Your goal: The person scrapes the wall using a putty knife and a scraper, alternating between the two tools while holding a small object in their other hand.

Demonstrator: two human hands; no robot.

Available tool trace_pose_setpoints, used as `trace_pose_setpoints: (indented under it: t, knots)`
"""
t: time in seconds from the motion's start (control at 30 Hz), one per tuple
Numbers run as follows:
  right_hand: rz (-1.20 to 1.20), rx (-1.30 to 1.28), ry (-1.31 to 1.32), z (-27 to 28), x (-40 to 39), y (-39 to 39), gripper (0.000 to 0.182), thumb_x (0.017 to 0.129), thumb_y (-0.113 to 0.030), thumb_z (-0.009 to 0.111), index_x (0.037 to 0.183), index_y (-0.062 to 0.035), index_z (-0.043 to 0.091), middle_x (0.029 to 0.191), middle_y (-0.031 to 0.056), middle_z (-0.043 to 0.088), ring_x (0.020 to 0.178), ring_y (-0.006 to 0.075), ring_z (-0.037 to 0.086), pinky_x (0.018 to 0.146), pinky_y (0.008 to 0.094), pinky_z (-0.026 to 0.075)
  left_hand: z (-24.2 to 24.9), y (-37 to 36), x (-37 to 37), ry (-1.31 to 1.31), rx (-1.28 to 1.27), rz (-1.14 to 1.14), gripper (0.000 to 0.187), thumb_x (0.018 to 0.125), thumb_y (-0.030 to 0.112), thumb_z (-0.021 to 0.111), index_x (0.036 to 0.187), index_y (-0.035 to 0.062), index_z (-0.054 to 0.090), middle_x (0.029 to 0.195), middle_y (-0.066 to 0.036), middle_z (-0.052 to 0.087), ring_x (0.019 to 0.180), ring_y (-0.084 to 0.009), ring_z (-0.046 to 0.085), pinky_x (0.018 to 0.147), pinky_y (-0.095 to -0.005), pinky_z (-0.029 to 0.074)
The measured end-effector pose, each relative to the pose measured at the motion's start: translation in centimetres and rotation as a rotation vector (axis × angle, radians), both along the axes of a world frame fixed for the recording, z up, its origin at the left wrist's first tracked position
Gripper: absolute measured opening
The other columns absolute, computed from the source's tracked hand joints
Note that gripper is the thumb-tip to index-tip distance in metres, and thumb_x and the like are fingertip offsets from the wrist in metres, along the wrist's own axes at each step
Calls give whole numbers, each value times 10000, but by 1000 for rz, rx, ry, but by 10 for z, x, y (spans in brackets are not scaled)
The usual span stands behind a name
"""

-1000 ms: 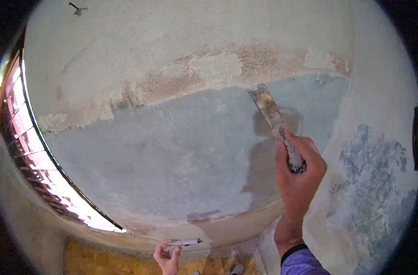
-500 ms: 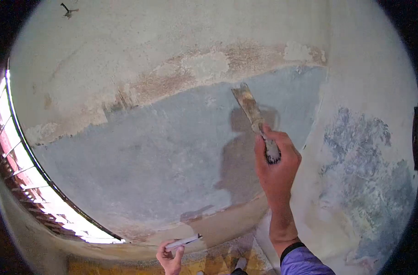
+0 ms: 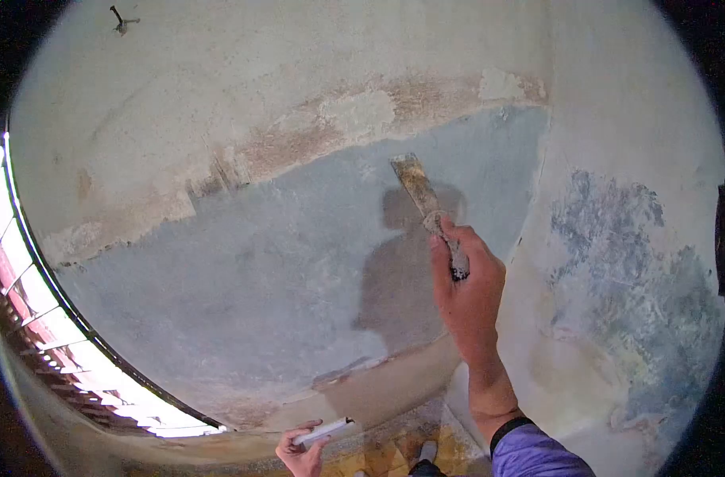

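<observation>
My right hand [image 3: 475, 290] is closed around the handle of a putty knife [image 3: 415, 184]. Its worn, plaster-stained blade points up and to the left in front of the blue-grey patch of wall [image 3: 275, 262], a little below the patch's rough upper border. At the bottom of the view, my left hand [image 3: 300, 455] grips a slim white object [image 3: 322, 432] with a dark far end, pinched between thumb and fingers. I cannot tell what kind of object it is.
Bare brownish plaster [image 3: 283, 151] runs along the patch's top. A nail [image 3: 121, 21] juts out at upper left. The bright barred window [image 3: 40, 306] curves along the left. Mottled blue-grey paint [image 3: 605, 226] marks the right-hand wall. Feet [image 3: 427, 453] show below on a yellowish floor.
My right hand has moved slightly left, and the blade tip sits lower, farther from the patch's upper border. My left hand and its white object are slightly lower. The view has shifted slightly.
</observation>
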State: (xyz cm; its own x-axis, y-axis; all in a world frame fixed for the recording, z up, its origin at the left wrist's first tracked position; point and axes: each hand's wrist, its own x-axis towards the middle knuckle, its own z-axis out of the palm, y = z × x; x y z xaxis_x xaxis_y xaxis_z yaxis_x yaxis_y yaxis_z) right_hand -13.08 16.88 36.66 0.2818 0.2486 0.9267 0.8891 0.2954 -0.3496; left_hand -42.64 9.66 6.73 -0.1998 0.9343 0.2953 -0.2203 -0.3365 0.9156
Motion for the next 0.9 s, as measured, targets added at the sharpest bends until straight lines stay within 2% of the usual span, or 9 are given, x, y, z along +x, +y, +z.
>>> trace_pose_setpoints:
  t: [0.1,0.2,0.3,0.5,0.63,0.7,0.83,0.9]
  knots:
    - [-22,-51,56,11,-4,1,196,870,-168,661,1031,-57,674,921,158,689,809,321,686,691,373,537,-13,-4,-18,186,-24,29,312,750,-36,752,1020,-5,598,989,-140,658,961,-259,654,822,-364,545]
    - [-30,-21,49,7,-8,2,200,870,-171,660,1035,-59,671,917,157,692,799,317,689,688,373,539,-17,-7,-28,217,-86,63,347,703,-90,761,1006,-8,610,984,-150,673,972,-248,650,839,-371,540]
    - [-20,6,35,-1,-10,1,203,876,-177,650,1040,-59,668,916,159,695,791,313,692,688,378,540,-15,-9,-34,134,-64,54,369,694,-71,779,1016,-10,610,997,-124,661,979,-222,632,844,-365,530]
    - [-9,-6,53,4,-17,1,189,883,-164,641,1038,-57,654,929,151,696,782,307,695,670,381,540,0,-21,-42,135,-17,50,430,672,-48,809,1051,-6,609,1024,-98,629,1009,-195,589,901,-345,483]
    - [-14,82,24,-3,-17,15,195,885,-167,641,1044,-55,650,924,146,697,786,317,694,667,389,540,16,-27,-42,117,-81,77,474,660,-66,808,1083,-5,603,1055,-102,623,1029,-199,583,931,-349,462]
    - [14,47,86,3,-20,11,198,889,-174,637,1048,-58,650,920,142,697,789,317,693,675,392,543,17,-30,-47,100,-78,81,496,652,-80,806,1097,-6,599,1073,-101,618,1040,-200,579,937,-350,455]
    - [-58,-13,78,-4,-26,4,201,892,-169,633,1060,-61,650,914,133,696,795,309,693,684,386,548,22,-34,-51,163,-56,88,518,643,-99,802,1109,-8,594,1091,-97,612,1048,-195,573,933,-329,458]
    - [-53,66,35,-5,-21,10,204,890,-171,635,1061,-60,650,922,136,697,806,311,694,690,384,549,20,-33,-53,190,-38,87,522,643,-102,801,1112,-9,592,1094,-94,610,1046,-190,570,937,-322,455]
